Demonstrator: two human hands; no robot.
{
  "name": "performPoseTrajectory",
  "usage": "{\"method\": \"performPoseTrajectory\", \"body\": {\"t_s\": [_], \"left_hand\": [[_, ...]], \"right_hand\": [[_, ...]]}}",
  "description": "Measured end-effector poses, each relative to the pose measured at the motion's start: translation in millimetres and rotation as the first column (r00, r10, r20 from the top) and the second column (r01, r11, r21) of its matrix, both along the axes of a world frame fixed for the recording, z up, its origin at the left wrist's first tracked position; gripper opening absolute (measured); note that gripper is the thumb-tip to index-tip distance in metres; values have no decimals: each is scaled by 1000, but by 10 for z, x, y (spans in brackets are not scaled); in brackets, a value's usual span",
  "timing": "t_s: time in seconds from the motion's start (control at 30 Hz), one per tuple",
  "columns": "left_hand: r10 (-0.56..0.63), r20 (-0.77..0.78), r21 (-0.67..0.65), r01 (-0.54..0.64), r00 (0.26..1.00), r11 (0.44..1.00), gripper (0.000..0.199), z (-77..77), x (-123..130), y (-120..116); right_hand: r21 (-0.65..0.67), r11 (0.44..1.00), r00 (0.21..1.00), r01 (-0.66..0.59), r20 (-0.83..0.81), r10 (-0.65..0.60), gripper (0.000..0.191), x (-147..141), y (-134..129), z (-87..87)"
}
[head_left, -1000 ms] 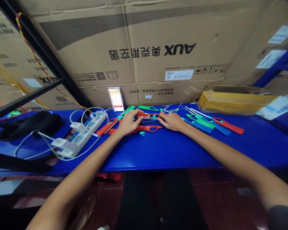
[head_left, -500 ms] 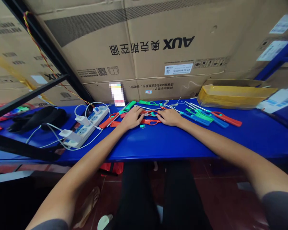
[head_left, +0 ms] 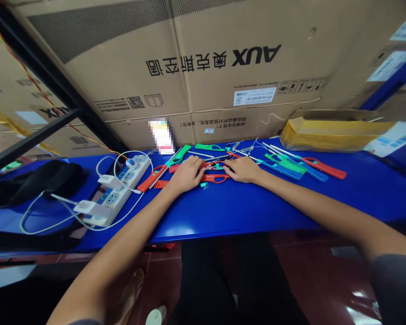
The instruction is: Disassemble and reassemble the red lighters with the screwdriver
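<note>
While both hands are working palm-down near the centre of the frame, the opened red lighter casing [head_left: 211, 167] is lying between them on the blue table [head_left: 206, 212]; its long axis is running roughly left-right, in line with the gap from one hand to the other. Left hand [head_left: 188, 174] is covering the casing's left part, fingers half-curled, thumb tip pointing inward at the exposed internals; right hand [head_left: 244, 169] is coming in from the opposite side, fingers loosely bent, fingertips at the right end; whether either is pinching anything, can't tell, contact is too small and partly hidden. Teal part [head_left: 219, 166] inside the casing is sitting nearer the right fingertips than the left.

Second red casing [head_left: 209, 178] is lying just below, nearly parallel, its left part passing under or behind the left hand; small teal piece [head_left: 204, 185] is sitting just under that, towards the left hand. Metal rod [head_left: 201, 155] and green casing [head_left: 206, 146] are lying above, both also roughly left-right; blue lighter [head_left: 286, 170] and red lighter [head_left: 328, 170] are slanting down to the right, beyond the right hand.
</note>
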State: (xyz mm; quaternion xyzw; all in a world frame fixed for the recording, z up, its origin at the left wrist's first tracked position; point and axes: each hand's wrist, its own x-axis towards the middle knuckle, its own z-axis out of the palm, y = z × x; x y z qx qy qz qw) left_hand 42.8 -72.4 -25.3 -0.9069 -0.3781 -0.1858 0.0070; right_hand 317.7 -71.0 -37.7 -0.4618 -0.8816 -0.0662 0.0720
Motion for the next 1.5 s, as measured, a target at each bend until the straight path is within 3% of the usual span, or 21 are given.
{"method": "performPoseTrajectory", "body": {"t_s": [0.33, 0.7, 0.8, 0.9, 1.03, 1.27, 1.4, 1.5], "left_hand": [[-39, 30, -37, 40, 999, 999, 20, 21, -51, -16], [27, 145, -143, -6, 989, 990, 25, -1, -100, -121], [23, 147, -186, 5, 989, 983, 36, 0, -97, -145], [95, 174, -167, -65, 980, 984, 40, -13, -61, -119], [119, 172, -192, -85, 978, 978, 35, -11, -42, -50], [84, 125, -179, -61, 989, 982, 22, 33, 1, -111], [36, 140, -158, -14, 990, 987, 24, 55, -56, -91], [71, 198, -159, -39, 978, 987, 30, 84, -137, -59]], "right_hand": [[-34, 999, 1000, 16, 21, -16, 48, -31, -28, 33], [-149, 989, 986, -19, -167, -6, 37, 23, -56, -114], [-142, 988, 976, -53, -219, 21, 34, 12, -28, -112], [-171, 981, 973, -93, -226, 53, 34, 15, 9, -86], [-217, 971, 969, -103, -243, 48, 35, 26, 29, -52], [-117, 990, 967, -77, -249, 46, 35, 94, -2, -126], [-79, 995, 975, -67, -216, 48, 38, 80, -2, -104], [-106, 994, 988, -37, -154, 20, 44, 51, -16, -48]]}}
